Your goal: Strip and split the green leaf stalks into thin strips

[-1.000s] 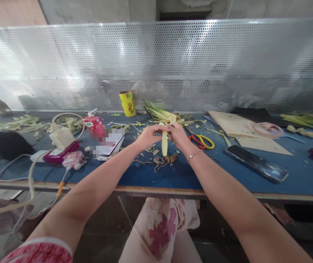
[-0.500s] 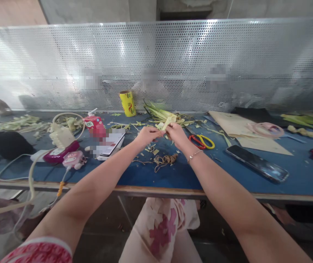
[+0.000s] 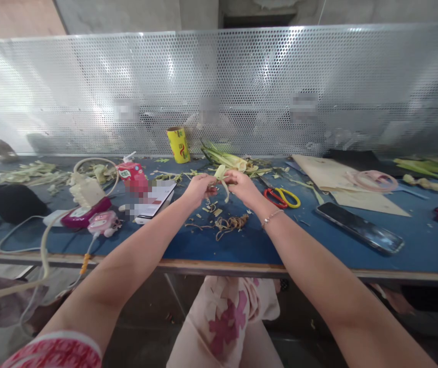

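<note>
Both my hands meet above the middle of the blue table (image 3: 241, 245). My left hand (image 3: 198, 188) and my right hand (image 3: 244, 186) each pinch a pale yellow-green leaf strip (image 3: 222, 179) that bends and curls between them, one end hanging down. A tangle of brown fibre (image 3: 231, 224) and small leaf scraps lie on the table just below my hands. A bracelet sits on my right wrist.
Green leaves (image 3: 226, 159) and a yellow roll (image 3: 178, 144) lie behind my hands. Red and yellow scissors (image 3: 283, 197), a dark phone (image 3: 359, 228) and cardboard (image 3: 341, 184) are to the right. Another phone (image 3: 153, 200), pink gadgets (image 3: 88, 217), cables and a black pouch (image 3: 12, 203) are left. A perforated metal screen (image 3: 219, 92) backs the table.
The leaf strip hung straight down a second ago. My hands have since lifted it, shifted slightly left, and folded it into a bent, curled shape between them.
</note>
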Tool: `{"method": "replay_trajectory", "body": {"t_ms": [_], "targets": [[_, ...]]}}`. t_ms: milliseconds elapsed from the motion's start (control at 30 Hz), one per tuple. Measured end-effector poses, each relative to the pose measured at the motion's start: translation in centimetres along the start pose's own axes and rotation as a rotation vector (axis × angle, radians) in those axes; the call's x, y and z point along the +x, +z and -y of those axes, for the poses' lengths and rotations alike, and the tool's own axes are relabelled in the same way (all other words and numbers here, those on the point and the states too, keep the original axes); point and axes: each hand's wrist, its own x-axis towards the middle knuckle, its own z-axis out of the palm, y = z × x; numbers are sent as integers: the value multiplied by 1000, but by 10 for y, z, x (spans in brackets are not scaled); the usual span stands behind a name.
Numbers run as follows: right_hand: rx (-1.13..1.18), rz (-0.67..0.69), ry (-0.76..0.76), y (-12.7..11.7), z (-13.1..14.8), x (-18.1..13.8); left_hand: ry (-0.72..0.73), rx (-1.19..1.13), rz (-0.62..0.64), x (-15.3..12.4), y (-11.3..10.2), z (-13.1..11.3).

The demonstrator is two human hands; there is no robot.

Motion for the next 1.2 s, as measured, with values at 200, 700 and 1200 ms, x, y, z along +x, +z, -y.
{"method": "replay_trajectory", "body": {"t_ms": [200,700,1200], "targets": [[-201,-112,-137,-4,-8,1,28,32,33,-2,-1,0],[-603,13,-481,-24,0,5,209,191,109,0,-3,4],[-531,-8,-271,-10,3,-1,403,427,156,8,-6,13]]}}
